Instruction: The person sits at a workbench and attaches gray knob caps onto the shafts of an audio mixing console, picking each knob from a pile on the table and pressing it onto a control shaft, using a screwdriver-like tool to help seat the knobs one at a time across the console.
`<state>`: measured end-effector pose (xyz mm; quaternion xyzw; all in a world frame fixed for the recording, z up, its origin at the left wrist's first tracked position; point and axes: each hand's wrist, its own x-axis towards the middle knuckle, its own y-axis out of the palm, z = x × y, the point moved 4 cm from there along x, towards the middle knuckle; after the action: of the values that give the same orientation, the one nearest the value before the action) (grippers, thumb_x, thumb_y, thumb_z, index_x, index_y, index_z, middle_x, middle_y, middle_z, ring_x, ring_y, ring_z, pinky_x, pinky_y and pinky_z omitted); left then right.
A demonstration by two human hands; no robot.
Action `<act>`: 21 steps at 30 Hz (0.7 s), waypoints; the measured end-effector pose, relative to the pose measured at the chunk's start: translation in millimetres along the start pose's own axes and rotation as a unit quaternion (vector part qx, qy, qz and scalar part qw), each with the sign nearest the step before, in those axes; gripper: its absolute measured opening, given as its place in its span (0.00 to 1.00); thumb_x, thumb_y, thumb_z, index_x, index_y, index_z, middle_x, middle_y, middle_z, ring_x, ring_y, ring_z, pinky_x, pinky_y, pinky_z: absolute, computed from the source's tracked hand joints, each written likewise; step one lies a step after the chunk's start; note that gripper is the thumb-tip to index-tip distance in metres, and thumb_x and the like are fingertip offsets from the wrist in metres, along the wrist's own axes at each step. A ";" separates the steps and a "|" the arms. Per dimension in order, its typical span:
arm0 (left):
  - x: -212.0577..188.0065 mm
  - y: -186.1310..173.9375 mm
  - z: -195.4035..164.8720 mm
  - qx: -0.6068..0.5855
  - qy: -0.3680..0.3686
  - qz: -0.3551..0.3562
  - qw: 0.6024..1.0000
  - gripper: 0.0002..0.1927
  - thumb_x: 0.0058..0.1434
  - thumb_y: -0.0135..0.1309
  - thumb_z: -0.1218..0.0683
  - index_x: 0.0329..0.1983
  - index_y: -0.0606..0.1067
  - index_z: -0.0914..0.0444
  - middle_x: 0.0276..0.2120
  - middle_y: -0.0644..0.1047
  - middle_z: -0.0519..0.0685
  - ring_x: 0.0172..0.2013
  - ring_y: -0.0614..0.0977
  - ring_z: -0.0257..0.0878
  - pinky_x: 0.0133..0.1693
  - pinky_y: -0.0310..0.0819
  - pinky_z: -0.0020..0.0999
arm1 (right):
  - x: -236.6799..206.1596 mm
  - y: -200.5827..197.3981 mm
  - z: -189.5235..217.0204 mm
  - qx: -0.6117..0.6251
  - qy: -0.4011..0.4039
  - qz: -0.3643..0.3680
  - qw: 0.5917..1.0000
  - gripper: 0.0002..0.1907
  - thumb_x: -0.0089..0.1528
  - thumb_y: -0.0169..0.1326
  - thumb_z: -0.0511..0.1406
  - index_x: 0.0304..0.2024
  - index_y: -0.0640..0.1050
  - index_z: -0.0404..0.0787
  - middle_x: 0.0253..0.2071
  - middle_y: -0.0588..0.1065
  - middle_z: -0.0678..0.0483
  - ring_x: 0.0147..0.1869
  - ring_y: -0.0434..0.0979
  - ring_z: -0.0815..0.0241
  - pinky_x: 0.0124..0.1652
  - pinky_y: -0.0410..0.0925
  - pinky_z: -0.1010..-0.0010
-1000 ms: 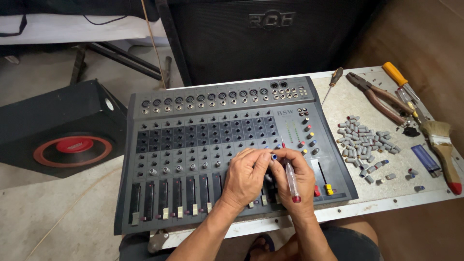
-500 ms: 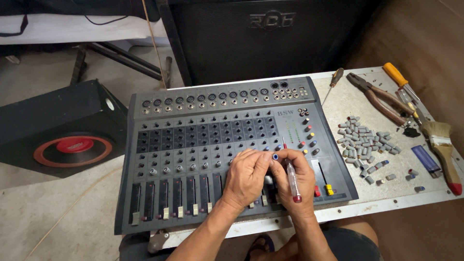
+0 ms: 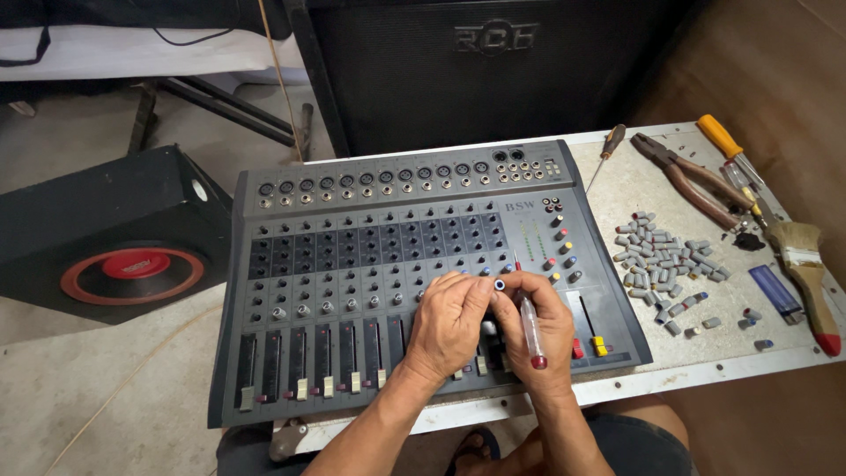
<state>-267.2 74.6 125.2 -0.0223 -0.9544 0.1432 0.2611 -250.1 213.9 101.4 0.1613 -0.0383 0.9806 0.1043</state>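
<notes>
Mixer (image 3: 379, 291): grey, flat on the counter (image 3: 705, 357), both hands over its right-hand knob rows. Left hand (image 3: 449, 322) pinches a small blue-ringed knob (image 3: 500, 285); right hand (image 3: 538, 330) grips a clear-handled screwdriver (image 3: 531, 330). Risk, as judged: knob slipping from the fingertips, or the blade scratching the panel.

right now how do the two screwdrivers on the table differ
The orange screwdriver has a bright orange handle; the dark screwdriver has a brown-black one. The orange one looks thicker in the handle, the dark one slimmer. The orange one lies at the table's far right, beside the pliers; the dark one lies next to the mixer's top right corner. Both lie flat, untouched by either hand, handles pointing away from the person.
</notes>
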 end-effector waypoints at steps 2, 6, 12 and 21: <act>-0.5 0.4 0.6 0.001 0.000 0.001 1.000 0.17 0.71 0.46 0.52 0.34 0.79 0.66 0.30 0.80 0.55 0.34 0.78 0.51 0.41 0.69 0.41 | -0.2 0.3 0.0 0.005 0.001 0.002 1.000 0.07 0.63 0.60 0.28 0.43 0.78 0.34 0.33 0.77 0.59 0.36 0.73 0.74 0.37 0.69 0.82; -1.4 1.5 3.6 0.002 -0.014 0.002 1.000 0.17 0.71 0.46 0.51 0.32 0.77 0.67 0.29 0.79 0.55 0.33 0.78 0.51 0.41 0.69 0.42 | -0.8 0.2 -0.3 0.008 0.004 0.003 1.000 0.07 0.63 0.60 0.28 0.44 0.79 0.34 0.33 0.77 0.59 0.36 0.74 0.74 0.37 0.70 0.82; -2.3 1.5 5.4 0.001 -0.011 -0.001 1.000 0.17 0.71 0.46 0.52 0.31 0.76 0.67 0.29 0.79 0.55 0.34 0.78 0.51 0.42 0.69 0.42 | -0.5 0.7 -2.2 -0.004 0.002 -0.003 1.000 0.08 0.62 0.61 0.28 0.44 0.79 0.34 0.33 0.77 0.59 0.35 0.74 0.73 0.37 0.70 0.81; -3.1 0.5 5.1 -0.003 -0.014 -0.004 1.000 0.13 0.67 0.48 0.54 0.36 0.79 0.67 0.31 0.80 0.55 0.35 0.80 0.50 0.43 0.71 0.41 | -1.3 0.0 -4.8 0.006 0.000 -0.001 1.000 0.09 0.63 0.61 0.29 0.45 0.79 0.35 0.34 0.78 0.58 0.37 0.76 0.73 0.38 0.71 0.81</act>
<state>-267.1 73.4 119.4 -0.0175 -0.9585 0.1396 0.2481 -250.4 214.2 96.5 0.1623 -0.0318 0.9807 0.1041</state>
